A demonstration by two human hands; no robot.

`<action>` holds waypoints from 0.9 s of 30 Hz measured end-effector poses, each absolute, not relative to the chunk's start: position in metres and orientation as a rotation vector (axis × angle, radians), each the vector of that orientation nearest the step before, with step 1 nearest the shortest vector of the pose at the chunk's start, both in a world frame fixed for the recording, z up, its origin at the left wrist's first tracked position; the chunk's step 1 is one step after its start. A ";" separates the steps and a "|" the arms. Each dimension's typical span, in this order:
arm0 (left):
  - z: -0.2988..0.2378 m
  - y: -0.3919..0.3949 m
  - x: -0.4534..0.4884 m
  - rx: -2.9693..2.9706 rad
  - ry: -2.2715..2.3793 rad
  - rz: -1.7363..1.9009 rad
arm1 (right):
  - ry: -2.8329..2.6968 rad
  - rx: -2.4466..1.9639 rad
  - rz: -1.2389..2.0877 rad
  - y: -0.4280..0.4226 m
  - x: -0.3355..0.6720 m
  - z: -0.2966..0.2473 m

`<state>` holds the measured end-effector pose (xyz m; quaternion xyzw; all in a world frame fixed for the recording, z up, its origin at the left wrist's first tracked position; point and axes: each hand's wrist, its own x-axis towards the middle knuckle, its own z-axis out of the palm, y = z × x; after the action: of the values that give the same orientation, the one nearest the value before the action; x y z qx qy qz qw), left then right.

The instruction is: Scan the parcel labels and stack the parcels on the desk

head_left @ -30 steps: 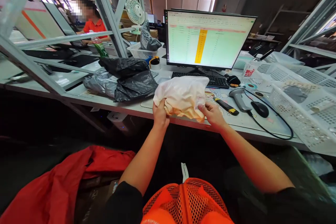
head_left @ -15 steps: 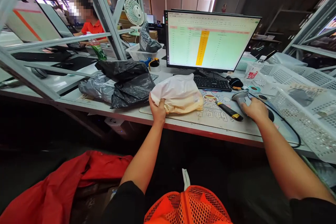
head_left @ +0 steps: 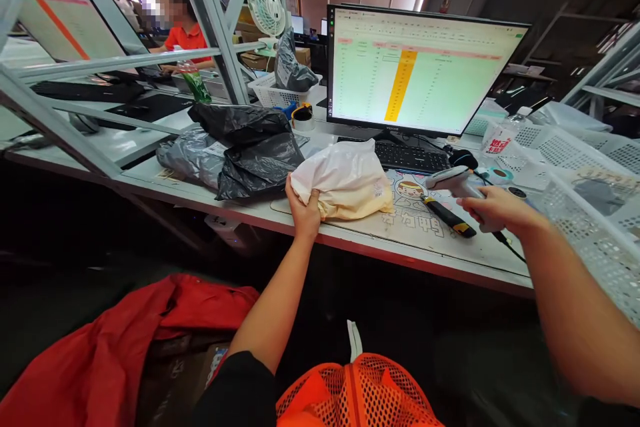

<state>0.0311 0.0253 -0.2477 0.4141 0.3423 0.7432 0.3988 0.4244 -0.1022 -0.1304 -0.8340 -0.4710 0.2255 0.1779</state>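
Observation:
My left hand (head_left: pixel 304 210) grips the near left corner of a white and pale yellow plastic bag (head_left: pixel 350 180), thumb on top; the bag lies on the desk mat. In my right hand (head_left: pixel 495 209) is a grey barcode scanner (head_left: pixel 457 181), fingers wrapped round its handle and its head pointing left toward the bag. Its black cable hangs down behind the hand. A black and yellow utility knife (head_left: pixel 450 217) lies on the mat (head_left: pixel 415 223) between the bag and the scanner. Left of the bag sits a crumpled black plastic bag (head_left: pixel 260 160).
A monitor (head_left: pixel 425 73) with a spreadsheet stands behind a black keyboard (head_left: pixel 413 157). White perforated baskets (head_left: pixel 590 193) fill the right side. A roll of tape (head_left: pixel 303 117) and a fan (head_left: pixel 266 8) stand at the back. Metal frame posts rise at left, with a person in orange beyond.
My right hand has lifted the scanner off the desk and turned its head toward the bag. My left hand keeps its grip on the bag. The view has shifted slightly.

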 end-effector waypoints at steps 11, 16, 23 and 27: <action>-0.257 0.030 0.027 1.168 0.994 1.862 | -1.753 -2.015 0.795 -0.112 0.379 -0.118; -0.255 0.028 0.028 1.164 0.997 1.872 | -1.689 -2.361 0.075 -0.087 0.433 -0.162; -0.253 0.025 0.028 1.185 1.025 1.868 | -1.439 -2.755 -0.256 -0.084 0.452 -0.206; -0.252 0.023 0.028 1.229 1.061 1.874 | -1.567 -2.432 -0.384 -0.056 0.417 -0.196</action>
<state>0.0281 0.0234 -0.2522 0.4686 0.4049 0.7146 0.3252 0.4174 -0.0563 -0.1957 -0.8281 -0.5336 -0.1307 0.1112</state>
